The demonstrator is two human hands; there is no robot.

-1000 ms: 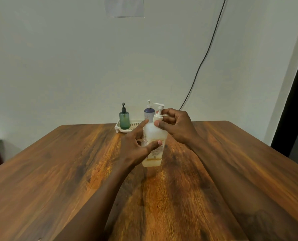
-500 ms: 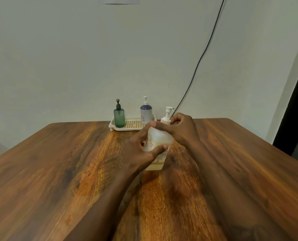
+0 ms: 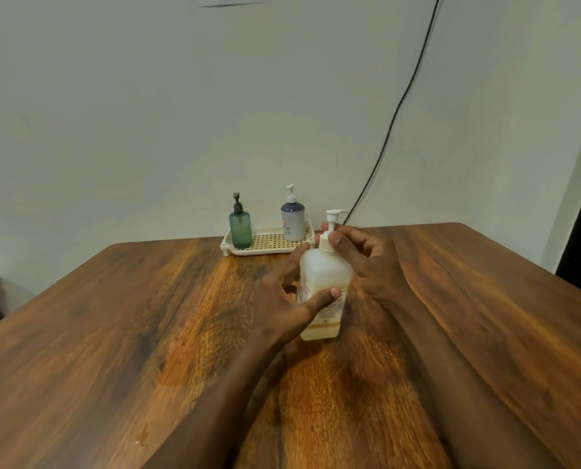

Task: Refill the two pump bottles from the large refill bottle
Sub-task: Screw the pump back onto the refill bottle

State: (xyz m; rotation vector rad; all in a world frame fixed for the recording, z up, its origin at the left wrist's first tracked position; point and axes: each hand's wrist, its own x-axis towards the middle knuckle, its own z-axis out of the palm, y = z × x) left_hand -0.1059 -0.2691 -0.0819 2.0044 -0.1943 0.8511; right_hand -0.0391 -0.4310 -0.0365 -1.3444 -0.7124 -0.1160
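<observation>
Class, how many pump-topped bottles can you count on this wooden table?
3: green translucent bottle and white-and-navy bottle in the cream tray; large clear refill bottle in both hands. None seem hidden.

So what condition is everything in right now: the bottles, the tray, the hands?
Large refill bottle: upright on the table, pump still fitted, a little yellowish liquid at the bottom.
Left hand: wrapped around the refill bottle's body.
Right hand: fingers on the pump collar.
Green pump bottle: upright in the tray, pump on.
Blue-topped pump bottle: upright in the tray, pump on.
Tray: flat against the wall.
</observation>
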